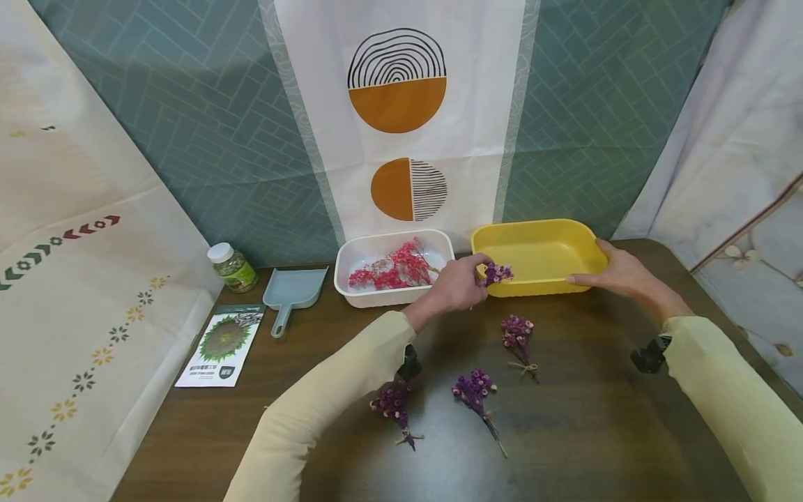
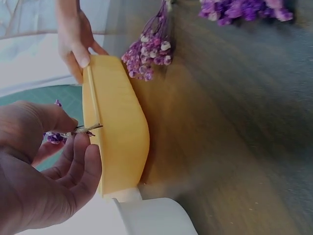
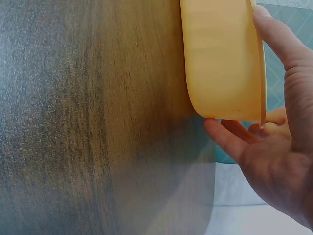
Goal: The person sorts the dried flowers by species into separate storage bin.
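My left hand [image 1: 456, 284] pinches a small bunch of purple dried flowers [image 1: 499, 272] by its stems, at the front left of a yellow basin [image 1: 533, 287]. In the left wrist view the tied stems [image 2: 88, 129] stick out between thumb and fingers, by the basin's rim. My right hand [image 1: 617, 273] grips the basin's right end, its thumb [image 3: 274, 29] at the rim and its fingers around the end wall. Three more purple bunches lie on the table: one [image 1: 517, 331] before the basin, one [image 1: 475, 390] nearer me, one [image 1: 393, 406] partly beneath my left forearm.
A white basin [image 1: 383, 300] with pink dried flowers [image 1: 408, 265] stands left of the yellow one. Farther left are a grey-blue dustpan [image 1: 295, 287], a jar [image 1: 235, 270] with a white lid and a sunflower packet [image 1: 222, 348]. A patterned cloth [image 1: 395, 14] hangs behind.
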Available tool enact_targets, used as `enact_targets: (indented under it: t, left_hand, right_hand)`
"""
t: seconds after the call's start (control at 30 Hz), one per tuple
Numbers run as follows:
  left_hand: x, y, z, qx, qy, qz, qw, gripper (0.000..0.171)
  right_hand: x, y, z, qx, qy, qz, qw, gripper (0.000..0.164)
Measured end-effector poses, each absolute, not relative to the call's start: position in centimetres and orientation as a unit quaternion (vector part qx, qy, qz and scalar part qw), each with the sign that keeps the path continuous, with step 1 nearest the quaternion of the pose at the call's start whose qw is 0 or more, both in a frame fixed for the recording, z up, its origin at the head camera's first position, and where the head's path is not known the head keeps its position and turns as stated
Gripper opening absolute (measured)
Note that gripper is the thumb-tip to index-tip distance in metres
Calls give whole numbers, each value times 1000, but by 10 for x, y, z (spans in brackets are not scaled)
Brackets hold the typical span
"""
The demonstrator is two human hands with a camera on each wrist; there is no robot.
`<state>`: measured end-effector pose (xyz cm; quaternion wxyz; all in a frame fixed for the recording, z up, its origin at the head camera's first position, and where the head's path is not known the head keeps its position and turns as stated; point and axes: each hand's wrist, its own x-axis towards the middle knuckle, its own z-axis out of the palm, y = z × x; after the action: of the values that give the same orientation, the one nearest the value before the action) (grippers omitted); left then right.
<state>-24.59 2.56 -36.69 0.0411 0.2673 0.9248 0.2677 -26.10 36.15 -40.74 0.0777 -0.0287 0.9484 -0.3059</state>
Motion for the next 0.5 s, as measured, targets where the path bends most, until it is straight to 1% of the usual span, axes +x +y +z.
enact_targets:
  t: [0.23, 0.5]
  left_hand:
    - [-260, 43, -364, 238, 934, 264, 41, 50]
    - [-276, 59, -363, 226, 935, 271, 42, 53]
  right_hand:
    - [-262, 363, -408, -29, 949, -303, 78, 119]
    - [-263, 362, -407, -21, 949, -303, 83, 120]
